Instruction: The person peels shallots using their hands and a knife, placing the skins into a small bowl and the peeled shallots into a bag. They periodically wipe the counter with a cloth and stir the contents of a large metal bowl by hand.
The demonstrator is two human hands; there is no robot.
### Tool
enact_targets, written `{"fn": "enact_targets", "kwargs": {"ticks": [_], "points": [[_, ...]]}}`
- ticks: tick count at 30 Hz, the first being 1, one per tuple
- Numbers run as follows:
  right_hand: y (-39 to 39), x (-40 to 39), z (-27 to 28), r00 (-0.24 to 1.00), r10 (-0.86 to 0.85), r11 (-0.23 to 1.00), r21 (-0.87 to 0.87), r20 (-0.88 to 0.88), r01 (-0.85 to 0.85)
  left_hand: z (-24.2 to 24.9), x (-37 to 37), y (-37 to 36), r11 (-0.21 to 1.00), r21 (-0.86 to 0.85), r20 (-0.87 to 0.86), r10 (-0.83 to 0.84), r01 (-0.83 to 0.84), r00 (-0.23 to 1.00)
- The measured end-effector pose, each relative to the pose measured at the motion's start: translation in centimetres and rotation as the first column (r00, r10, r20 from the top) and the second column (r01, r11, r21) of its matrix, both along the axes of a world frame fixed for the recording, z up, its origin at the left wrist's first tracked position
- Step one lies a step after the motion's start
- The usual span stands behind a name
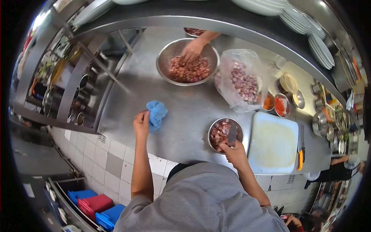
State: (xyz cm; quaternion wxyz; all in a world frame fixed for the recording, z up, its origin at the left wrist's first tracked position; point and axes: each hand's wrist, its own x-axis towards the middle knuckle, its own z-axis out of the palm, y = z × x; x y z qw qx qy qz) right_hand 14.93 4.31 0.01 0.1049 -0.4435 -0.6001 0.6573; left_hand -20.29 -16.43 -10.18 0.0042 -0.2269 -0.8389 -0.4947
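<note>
on my feed, the left hand (142, 120) is pinched closed, thumb against fingers, on a crumpled blue bundle (156, 115); cloth or thin plastic, i can't tell which. it hangs over the worktop (181, 114) towards the left part of the near edge. the right hand (235, 152) is curled closed on a flat blade (232, 135), and the grip hides whatever handle there is. that blade lies over the small bowl (241, 129) of chopped reddish pieces (219, 133), near the worktop's near edge and just left of the white board (272, 143).

what worries me first is that bowl: i see no hand steadying its rim, so a sideways push from the blade could tip it or slide it towards the near edge. a slack grip might drop the blade into the pieces. if the bundle is loose or wet, it could shed something onto the metal.

on the board's right side, a knife with a yellow handle (300, 159) points its grip at the near edge, where a passing sleeve might catch it. further off, a co-worker's hand (193, 49) is in the large bowl (165, 54) near the far edge; reaching across there would risk a bump.
</note>
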Motion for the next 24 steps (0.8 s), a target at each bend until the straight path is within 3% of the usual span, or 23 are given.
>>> {"fn": "enact_targets", "kwargs": {"ticks": [4, 8, 10, 13, 15, 17, 18, 20, 24], "points": [[0.2, 1.0, 0.2, 1.000, 0.007, 0.998, -0.066, 0.028, -0.006, 1.3, -0.3, 1.1, 0.955, -0.295, -0.340, -0.114, 0.009, 0.933], [-0.2, 1.8, 0.3, 0.998, 0.034, 0.998, -0.060, 0.046, -0.031, 7.8, -0.3, 5.5, 0.972, -0.151, -0.246, -0.212, 0.179, 0.946], [-0.4, 2.1, 0.5, 0.998, 0.040, 0.999, -0.029, 0.041, -0.039, 10.8, 0.6, 9.0, 0.959, -0.059, -0.115, -0.284, 0.278, 0.952], [-0.3, 2.5, 0.3, 0.999, 0.049, 0.999, -0.004, 0.000, -0.049, 9.9, -2.3, 14.2, 0.895, -0.120, -0.271, -0.447, 0.431, 0.853], [-0.1, 3.1, -0.2, 0.998, 0.047, 0.998, 0.039, -0.029, -0.046, 8.8, -3.8, 18.5, 0.892, -0.085, -0.186, -0.451, 0.443, 0.873], [0.0, 3.7, 0.7, 1.000, 0.017, 1.000, 0.009, -0.013, -0.017, 7.2, -6.9, 24.0, 0.831, -0.417, -0.188, -0.475, 0.368, 0.860], [0.0, 4.0, 0.8, 1.000, 0.003, 1.000, -0.027, 0.012, -0.003, 6.1, -8.3, 25.7, 0.828, -0.421, -0.190, -0.480, 0.371, 0.857], [-0.1, 4.7, 0.3, 1.000, -0.031, 0.999, -0.015, 0.003, 0.031, 4.4, -10.4, 28.0, 0.386, -0.834, 0.170, -0.501, 0.394, 0.849], [0.2, 5.4, -0.7, 0.992, -0.122, 0.988, -0.092, 0.006, 0.123, 3.6, -8.4, 29.4, 0.276, -0.893, 0.167, -0.527, 0.354, 0.833]]}}
